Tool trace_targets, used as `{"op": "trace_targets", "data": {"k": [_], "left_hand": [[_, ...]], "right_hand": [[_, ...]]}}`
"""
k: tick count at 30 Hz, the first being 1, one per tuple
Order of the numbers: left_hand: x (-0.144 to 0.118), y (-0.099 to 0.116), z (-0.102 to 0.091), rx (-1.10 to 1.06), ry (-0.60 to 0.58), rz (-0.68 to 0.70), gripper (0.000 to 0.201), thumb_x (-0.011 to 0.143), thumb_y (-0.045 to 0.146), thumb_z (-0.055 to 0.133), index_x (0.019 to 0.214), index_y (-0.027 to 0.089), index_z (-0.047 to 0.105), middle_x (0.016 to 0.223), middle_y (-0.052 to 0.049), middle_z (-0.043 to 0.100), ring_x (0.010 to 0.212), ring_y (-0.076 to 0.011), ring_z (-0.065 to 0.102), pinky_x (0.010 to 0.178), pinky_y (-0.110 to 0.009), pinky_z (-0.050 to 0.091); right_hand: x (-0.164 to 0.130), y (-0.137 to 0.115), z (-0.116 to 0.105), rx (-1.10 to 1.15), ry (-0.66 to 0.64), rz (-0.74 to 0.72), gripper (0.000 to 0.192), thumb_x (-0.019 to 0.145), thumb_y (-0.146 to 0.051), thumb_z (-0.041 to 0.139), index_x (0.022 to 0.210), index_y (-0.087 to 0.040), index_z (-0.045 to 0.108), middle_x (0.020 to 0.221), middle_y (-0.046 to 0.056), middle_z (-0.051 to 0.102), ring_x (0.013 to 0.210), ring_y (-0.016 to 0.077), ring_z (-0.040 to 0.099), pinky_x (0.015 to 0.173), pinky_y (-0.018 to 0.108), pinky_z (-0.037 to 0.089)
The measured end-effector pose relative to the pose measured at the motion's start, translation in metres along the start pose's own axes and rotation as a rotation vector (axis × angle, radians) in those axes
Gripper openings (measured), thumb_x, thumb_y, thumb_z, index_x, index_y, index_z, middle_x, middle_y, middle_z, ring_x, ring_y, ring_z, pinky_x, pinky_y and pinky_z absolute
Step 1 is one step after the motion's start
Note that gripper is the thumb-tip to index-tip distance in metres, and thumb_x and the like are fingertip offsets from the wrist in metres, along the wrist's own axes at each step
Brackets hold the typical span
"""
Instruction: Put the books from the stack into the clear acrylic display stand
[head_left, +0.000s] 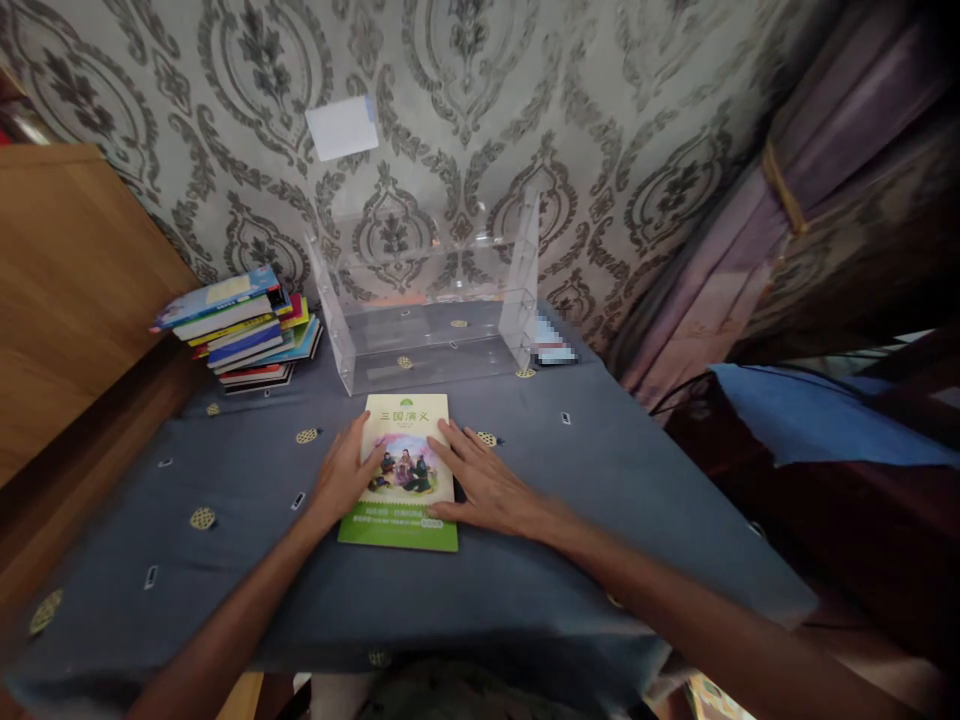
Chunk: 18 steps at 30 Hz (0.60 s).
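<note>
A book (409, 525) with a cream and green cover and a picture of several figures lies flat on the cloth-covered table, cover up. My left hand (347, 470) rests along its left edge, thumb on the cover. On the right side, my right hand (484, 480) lies with fingers spread over the edge and onto the cover. Both hands touch the book without wrapping round it. Just behind the book stands a clear acrylic rack (427, 370) with see-through side panels and shelves, nothing on them.
A stack of books (244, 330) stands at the back left beside a wooden panel (82, 290). Behind the rack's right side lies a pixelated item (553, 345). Blue cloth (825, 415) hangs at the right, near a tied curtain (720, 240). A white card (343, 128) is on the wall.
</note>
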<state>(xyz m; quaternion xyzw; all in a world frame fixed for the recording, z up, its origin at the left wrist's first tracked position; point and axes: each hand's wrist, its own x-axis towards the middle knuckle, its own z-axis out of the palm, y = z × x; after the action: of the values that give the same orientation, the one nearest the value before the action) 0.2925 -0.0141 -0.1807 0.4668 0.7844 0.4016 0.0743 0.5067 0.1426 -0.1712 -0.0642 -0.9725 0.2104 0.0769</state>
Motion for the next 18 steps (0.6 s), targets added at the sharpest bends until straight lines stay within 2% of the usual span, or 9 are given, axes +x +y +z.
{"op": "trace_targets", "data": {"k": [2, 4, 6, 7, 10, 13, 15, 18], "left_hand": [[0.005, 0.001, -0.002, -0.285, 0.048, -0.154, 0.058, 0.085, 0.04, 0.063, 0.137, 0.018, 0.048, 0.131, -0.015, 0.063, 0.12, -0.0299, 0.061, 0.101, -0.047, 0.05], [0.009, 0.002, -0.002, -0.577, 0.099, -0.371, 0.053, 0.083, 0.037, 0.066, 0.13, 0.016, 0.054, 0.121, -0.015, 0.069, 0.11, -0.0286, 0.068, 0.092, -0.043, 0.056], [0.012, 0.006, 0.002, -0.779, 0.128, -0.544, 0.042, 0.081, 0.035, 0.069, 0.116, 0.013, 0.061, 0.109, -0.016, 0.073, 0.099, -0.029, 0.072, 0.086, -0.042, 0.059], [0.012, 0.01, 0.005, -0.836, 0.125, -0.587, 0.038, 0.081, 0.036, 0.07, 0.11, 0.012, 0.064, 0.103, -0.016, 0.075, 0.095, -0.0294, 0.073, 0.084, -0.043, 0.06], [0.013, 0.03, 0.016, -0.922, 0.143, -0.582, 0.034, 0.08, 0.039, 0.071, 0.099, 0.012, 0.066, 0.094, -0.016, 0.077, 0.088, -0.0303, 0.075, 0.082, -0.043, 0.06], [0.015, 0.055, 0.021, -1.03, 0.205, -0.521, 0.037, 0.08, 0.044, 0.071, 0.098, 0.012, 0.067, 0.096, -0.015, 0.077, 0.091, -0.0299, 0.074, 0.085, -0.042, 0.06], [0.019, 0.07, 0.021, -1.058, 0.215, -0.467, 0.041, 0.079, 0.048, 0.072, 0.099, 0.012, 0.068, 0.098, -0.014, 0.077, 0.095, -0.0297, 0.074, 0.087, -0.041, 0.059], [0.027, 0.087, 0.017, -1.053, 0.219, -0.404, 0.05, 0.076, 0.056, 0.073, 0.099, 0.012, 0.069, 0.098, -0.014, 0.077, 0.098, -0.0301, 0.073, 0.087, -0.04, 0.058]], "right_hand": [[0.0, 0.002, 0.002, 0.032, -0.006, 0.017, 0.096, 0.085, -0.071, 0.056, 0.157, -0.016, 0.024, 0.164, 0.02, 0.013, 0.152, 0.0358, 0.012, 0.121, 0.056, 0.021], [0.002, 0.004, 0.005, 0.062, -0.008, 0.022, 0.096, 0.085, -0.071, 0.056, 0.157, -0.017, 0.023, 0.165, 0.019, 0.012, 0.152, 0.0356, 0.012, 0.121, 0.056, 0.02], [0.002, 0.006, 0.007, 0.096, 0.007, 0.019, 0.092, 0.088, -0.069, 0.053, 0.158, -0.018, 0.021, 0.165, 0.018, 0.012, 0.152, 0.0347, 0.013, 0.122, 0.055, 0.02], [0.002, 0.006, 0.009, 0.117, 0.023, 0.019, 0.089, 0.091, -0.067, 0.05, 0.158, -0.018, 0.02, 0.165, 0.018, 0.012, 0.152, 0.0338, 0.013, 0.122, 0.054, 0.021], [0.004, 0.008, 0.017, 0.198, 0.123, 0.058, 0.077, 0.099, -0.058, 0.037, 0.16, -0.019, 0.011, 0.166, 0.015, 0.009, 0.153, 0.0297, 0.012, 0.121, 0.051, 0.025], [0.009, 0.01, 0.025, 0.272, 0.254, 0.195, 0.073, 0.102, -0.054, 0.026, 0.16, -0.016, 0.005, 0.165, 0.016, 0.014, 0.153, 0.0278, 0.014, 0.121, 0.051, 0.026], [0.015, 0.012, 0.027, 0.311, 0.329, 0.298, 0.073, 0.101, -0.056, 0.023, 0.16, -0.016, 0.009, 0.161, 0.017, 0.028, 0.15, 0.0291, 0.025, 0.119, 0.052, 0.03], [0.028, 0.012, 0.023, 0.385, 0.435, 0.393, 0.067, 0.1, -0.06, 0.017, 0.154, -0.022, 0.028, 0.142, 0.016, 0.055, 0.134, 0.0309, 0.05, 0.107, 0.051, 0.045]]}}
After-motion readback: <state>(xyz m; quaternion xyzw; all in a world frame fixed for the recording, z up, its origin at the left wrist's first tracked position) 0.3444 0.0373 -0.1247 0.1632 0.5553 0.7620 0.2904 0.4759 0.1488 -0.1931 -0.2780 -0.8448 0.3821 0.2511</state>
